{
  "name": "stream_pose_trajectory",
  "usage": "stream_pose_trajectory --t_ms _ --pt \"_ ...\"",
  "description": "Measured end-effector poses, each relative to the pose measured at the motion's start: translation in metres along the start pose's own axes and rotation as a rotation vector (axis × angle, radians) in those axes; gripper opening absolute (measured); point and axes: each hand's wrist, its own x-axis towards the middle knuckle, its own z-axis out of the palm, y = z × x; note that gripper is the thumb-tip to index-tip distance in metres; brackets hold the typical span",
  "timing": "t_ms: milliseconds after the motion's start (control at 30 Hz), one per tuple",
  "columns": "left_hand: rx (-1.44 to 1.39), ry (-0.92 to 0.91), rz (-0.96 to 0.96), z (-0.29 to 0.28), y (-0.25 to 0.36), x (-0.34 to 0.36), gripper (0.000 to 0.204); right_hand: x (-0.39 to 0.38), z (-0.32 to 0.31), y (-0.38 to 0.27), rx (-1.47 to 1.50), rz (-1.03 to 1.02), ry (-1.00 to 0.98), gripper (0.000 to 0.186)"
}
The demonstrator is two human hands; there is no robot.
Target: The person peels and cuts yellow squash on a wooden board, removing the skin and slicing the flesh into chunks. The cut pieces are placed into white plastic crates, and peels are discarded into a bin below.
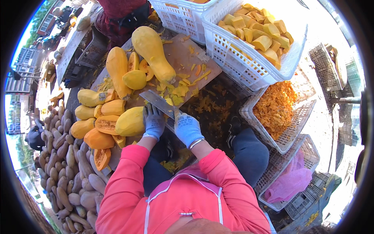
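My right hand [187, 127], in a blue-and-white work glove, is closed round the handle of a wide-bladed cleaver [157, 103]. The blade points up and left, over the near edge of the cutting board [180, 50]. Just left of it, my left hand [154, 121], in a grey-blue glove, grips the right end of a peeled yellow squash [130, 122]; its fingertips lie close to the blade. Left of that squash lie several peeled pieces, some showing orange cut faces, such as a halved squash [107, 124]. Two whole peeled squashes [154, 50] rest farther up the board.
A white crate of squash chunks [255, 33] stands at the upper right. Below it are a crate of orange pulp [276, 109] and one with a pink mesh bag [290, 179]. Unpeeled squashes [66, 171] pile at the left. Another person [122, 17] is at the far side.
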Motion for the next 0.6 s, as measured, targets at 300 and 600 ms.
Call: stream_pose_trajectory --t_ms 300,600 --pt "-0.106 0.221 -0.022 0.013 0.005 -0.008 0.084 -0.031 -0.016 0.041 0.060 0.042 0.092 0.053" --pt "-0.087 0.166 -0.012 0.013 0.002 -0.011 0.089 -0.004 -0.014 0.051 -0.002 0.014 -0.036 0.045"
